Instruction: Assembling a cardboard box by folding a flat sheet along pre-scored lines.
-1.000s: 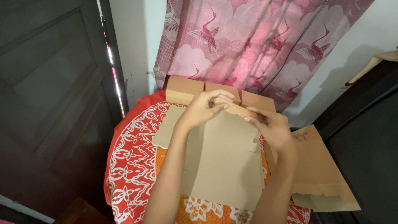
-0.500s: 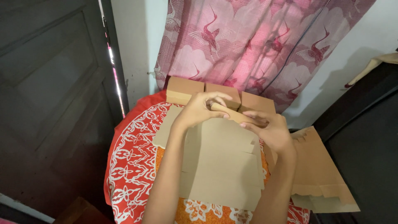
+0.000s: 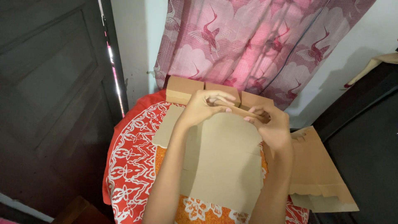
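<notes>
Both hands, left hand (image 3: 203, 108) and right hand (image 3: 271, 126), now pinch the flat brown cardboard box blank (image 3: 224, 161), far flap folded further over since a second ago.

Red patterned cloth (image 3: 132, 153) covers the table. Pink crane-print curtain (image 3: 257, 45) behind, dark door (image 3: 49, 95) left, white wall (image 3: 356, 62) right.

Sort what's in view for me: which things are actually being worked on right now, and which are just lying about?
In hand:
- flat cardboard sheet, its far flap pinched up
- left hand and right hand, both on that flap

Lying about:
- folded cardboard boxes along the far edge
- spare cardboard sheet at the right
- red patterned cloth underneath
- pink bird-print curtain
- dark door
</notes>
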